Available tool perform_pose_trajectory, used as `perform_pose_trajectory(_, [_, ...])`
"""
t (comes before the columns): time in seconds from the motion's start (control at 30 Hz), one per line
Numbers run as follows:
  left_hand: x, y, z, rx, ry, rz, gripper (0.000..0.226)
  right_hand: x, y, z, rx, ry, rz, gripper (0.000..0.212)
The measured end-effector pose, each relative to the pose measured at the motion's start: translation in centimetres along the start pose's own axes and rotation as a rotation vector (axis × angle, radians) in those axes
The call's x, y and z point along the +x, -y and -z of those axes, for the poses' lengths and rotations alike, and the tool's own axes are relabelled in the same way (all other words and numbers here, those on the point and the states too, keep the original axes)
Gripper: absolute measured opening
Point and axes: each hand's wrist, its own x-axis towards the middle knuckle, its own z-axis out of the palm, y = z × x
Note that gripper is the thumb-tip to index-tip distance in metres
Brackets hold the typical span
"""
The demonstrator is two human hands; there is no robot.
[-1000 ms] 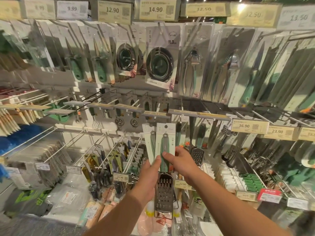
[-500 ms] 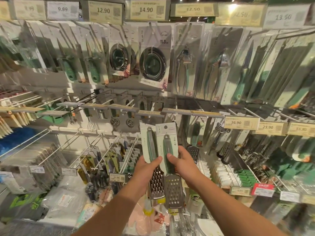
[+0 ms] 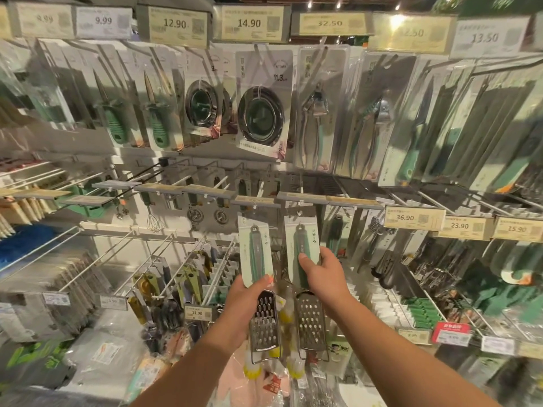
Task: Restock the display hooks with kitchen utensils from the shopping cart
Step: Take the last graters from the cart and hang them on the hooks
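I hold two carded graters with green handles and steel blades in front of the hook wall. My left hand point(image 3: 246, 298) grips the left grater point(image 3: 258, 259) at the base of its handle. My right hand point(image 3: 321, 271) grips the right grater point(image 3: 305, 239) over its handle; its blade point(image 3: 311, 327) hangs below. Both cards reach up to just under the middle row of hooks point(image 3: 264, 198), the right card's top close to a hook tip. The shopping cart is out of view.
Packaged sink strainers point(image 3: 260, 116), oyster knives point(image 3: 114, 124) and tongs point(image 3: 314, 113) hang on the top row under price tags. Long bare wire hooks point(image 3: 97, 265) jut out at lower left. More packed utensils fill the hooks at right and below.
The two graters, held together a second ago, have been pulled apart sideways, one in each hand. The right hand has lifted its grater toward the middle hook row.
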Motion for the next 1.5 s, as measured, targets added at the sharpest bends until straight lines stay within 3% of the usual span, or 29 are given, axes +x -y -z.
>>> perform_pose_trajectory(0.07, [0.4, -0.1, 0.3, -0.053, -0.001, 0.014, 0.019, 0.9, 0.3, -0.1, -0.025, -0.055, -0.034, 0.031])
perform_pose_trajectory(0.13, [0.3, -0.5, 0.3, -0.058, 0.010, 0.002, 0.032, 2.0, 0.4, -0.2, -0.034, -0.086, -0.058, 0.050])
perform_pose_trajectory(0.23, [0.2, -0.8, 0.5, -0.066, 0.037, 0.038, 0.038, 2.6, 2.0, -0.6, -0.080, -0.101, -0.051, 0.045])
perform_pose_trajectory(0.3, [0.4, -0.7, 0.9, -0.062, 0.014, 0.056, 0.048, 2.9, 2.2, -0.7, -0.130, -0.071, -0.070, 0.052])
perform_pose_trajectory(0.37, [0.7, -0.4, 1.2, -0.024, 0.000, 0.072, 0.072, 2.9, 1.8, -0.7, -0.135, -0.033, -0.095, 0.055])
perform_pose_trajectory(0.5, [0.5, -0.4, 0.8, 0.013, 0.025, 0.101, 0.037, 2.4, 0.5, -0.6, -0.052, 0.055, -0.148, 0.030])
perform_pose_trajectory(0.6, [0.1, -0.7, 0.1, 0.035, 0.071, 0.105, 0.025, 1.7, 0.2, -0.8, -0.003, 0.148, -0.163, 0.033])
perform_pose_trajectory(0.77, [-0.8, -1.1, -0.7, 0.115, 0.120, 0.080, 0.026, 0.7, 0.3, -0.9, 0.035, 0.287, -0.089, 0.025])
perform_pose_trajectory(1.03, [-0.6, -0.5, -1.1, 0.095, 0.105, 0.103, 0.024, 0.3, 0.3, -1.0, -0.096, 0.229, 0.086, 0.003])
perform_pose_trajectory(1.2, [-0.5, -0.8, -1.3, 0.054, 0.088, 0.112, 0.029, 0.2, -0.4, -0.6, -0.004, 0.152, 0.073, 0.007])
perform_pose_trajectory(1.5, [-1.1, -1.2, -1.7, 0.101, 0.140, 0.112, 0.013, 0.9, -1.7, 0.1, 0.032, 0.018, 0.035, 0.009])
